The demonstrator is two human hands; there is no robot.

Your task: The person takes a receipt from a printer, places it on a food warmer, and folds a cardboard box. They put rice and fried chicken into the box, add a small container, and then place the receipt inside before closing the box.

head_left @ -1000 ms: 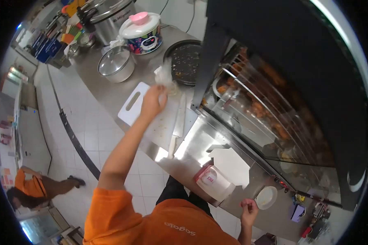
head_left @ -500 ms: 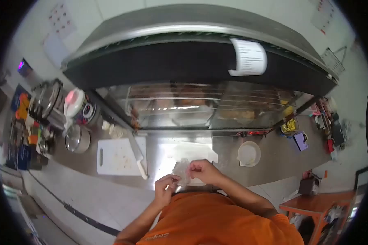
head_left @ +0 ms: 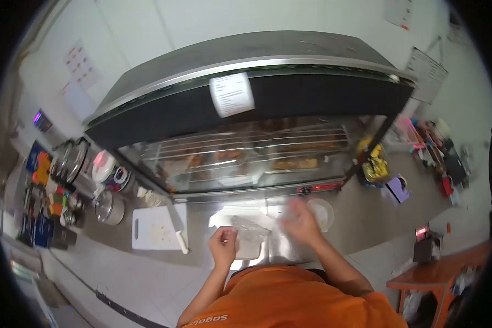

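A clear plastic bag (head_left: 250, 229) hangs from my left hand (head_left: 223, 244), whose fingers are pinched on its left edge. Below the bag, at the front of the counter, lies a pale, flat item (head_left: 249, 250), partly covered by it. My right hand (head_left: 299, 221) is off to the right of the bag, smeared by motion, so its fingers cannot be made out. Close beside it on the right stands a round white bowl (head_left: 322, 214).
A glass display case (head_left: 246, 164) with food trays spans the back. At left are a white cutting board (head_left: 150, 229), a knife (head_left: 177, 229) and a lidded pot (head_left: 110, 208). A purple item (head_left: 400, 188) lies at right.
My right hand has let go of the bag and moved right, towards the bowl. The bag hangs more spread out from my left hand. The camera view has shifted.
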